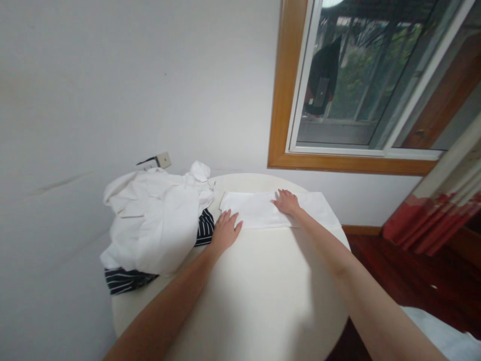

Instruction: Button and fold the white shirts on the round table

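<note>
A white cloth (255,208), folded into a long flat strip, lies along the far side of the round white table (255,286). My left hand (225,230) rests at the cloth's left end with its fingers spread and touching it. Flat on the middle of the strip lies my right hand (287,201), its fingers also apart. Left of my left hand is a heap of crumpled white fabric (158,215). Dark cloth with white stripes (130,281) shows from under that heap, near my left wrist too.
A wall with a socket (163,160) stands behind the table. The wood-framed window (338,163) is at the upper right. A red and cream curtain (424,210) hangs right of the table, above a dark red floor (379,260). Something white (443,326) appears at the lower right.
</note>
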Demonstrator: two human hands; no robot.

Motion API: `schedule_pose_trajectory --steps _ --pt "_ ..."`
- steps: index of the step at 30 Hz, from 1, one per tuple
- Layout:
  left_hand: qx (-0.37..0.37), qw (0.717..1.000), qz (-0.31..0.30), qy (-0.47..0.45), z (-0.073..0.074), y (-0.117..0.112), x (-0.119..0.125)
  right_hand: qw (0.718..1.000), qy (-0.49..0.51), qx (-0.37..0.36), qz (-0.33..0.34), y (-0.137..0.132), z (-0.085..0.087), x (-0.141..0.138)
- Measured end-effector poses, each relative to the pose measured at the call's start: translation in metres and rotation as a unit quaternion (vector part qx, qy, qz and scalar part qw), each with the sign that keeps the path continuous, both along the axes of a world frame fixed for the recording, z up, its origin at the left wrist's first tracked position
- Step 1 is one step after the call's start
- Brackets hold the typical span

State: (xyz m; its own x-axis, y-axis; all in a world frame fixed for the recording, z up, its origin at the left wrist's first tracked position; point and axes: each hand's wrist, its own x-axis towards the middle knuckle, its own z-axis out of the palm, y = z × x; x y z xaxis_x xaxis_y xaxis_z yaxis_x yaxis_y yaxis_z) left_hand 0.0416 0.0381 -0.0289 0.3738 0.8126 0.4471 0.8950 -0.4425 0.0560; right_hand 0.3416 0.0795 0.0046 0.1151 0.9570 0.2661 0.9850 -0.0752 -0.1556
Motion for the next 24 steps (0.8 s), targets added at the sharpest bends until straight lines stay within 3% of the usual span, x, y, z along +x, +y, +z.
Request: schedule_pose_trajectory --steps 4,9,12,15,20,24 --pt "-0.001 1.0 0.002 -0.008 0.002 -0.002 0.001 0.999 -0.015 -0.025 -0.037 0.016 -0.005 -0.007" --pt "0.005 1.0 -0.003 -0.021 0.0 -0.001 0.002 0.996 -0.068 0.047 -0.041 0.014 -0.006 -0.009" --pt "0.013 1.0 -0.009 -0.026 -0.001 0.001 0.002 0.993 -0.083 0.08 -0.006 0.008 0.001 -0.012" --pt "0.046 0.997 -0.022 -0.064 0.006 0.001 0.002 0.991 -0.093 0.062 0.075 -0.004 0.013 -0.015" --pt "0.155 0.974 -0.064 -0.154 0.03 -0.009 0.002 0.961 -0.1 0.036 0.255 -0.063 0.032 -0.019" --pt "0.172 0.969 -0.124 -0.124 0.045 -0.022 0.003 0.932 -0.072 -0.063 0.349 -0.137 0.037 -0.026"
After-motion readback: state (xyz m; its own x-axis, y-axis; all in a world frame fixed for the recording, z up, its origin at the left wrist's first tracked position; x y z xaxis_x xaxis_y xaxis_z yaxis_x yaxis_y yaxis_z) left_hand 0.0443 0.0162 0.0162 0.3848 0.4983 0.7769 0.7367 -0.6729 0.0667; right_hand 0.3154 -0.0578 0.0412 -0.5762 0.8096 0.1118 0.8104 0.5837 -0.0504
